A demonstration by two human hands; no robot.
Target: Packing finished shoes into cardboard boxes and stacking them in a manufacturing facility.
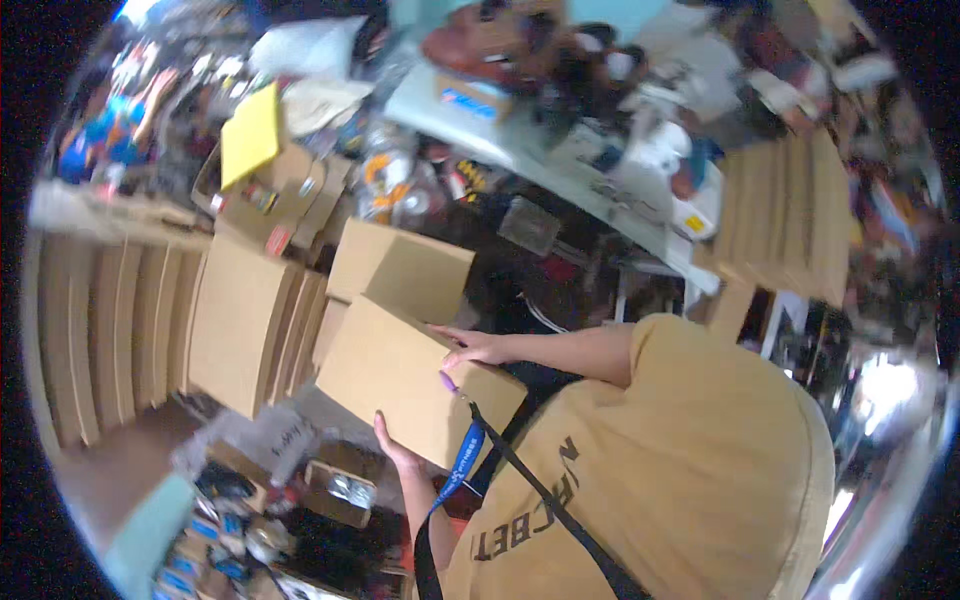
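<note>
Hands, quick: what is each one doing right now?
Left hand: under the near edge of the cardboard box, gripping it from below.
Right hand: fingers spread on the box's top, steadying it.

The right hand (472, 348) lies flat, palm down, with fingers spread and pointing to the person's left. Its bare forearm runs back to the right, level, into a short yellow sleeve. The left hand (393, 447) sits lower, palm turned up, fingers curled upward in a supporting grip, thumb side toward the body. Its forearm rises from the lower edge, near vertical, wrist bent slightly back. The two hands are near each other, not touching.
</note>
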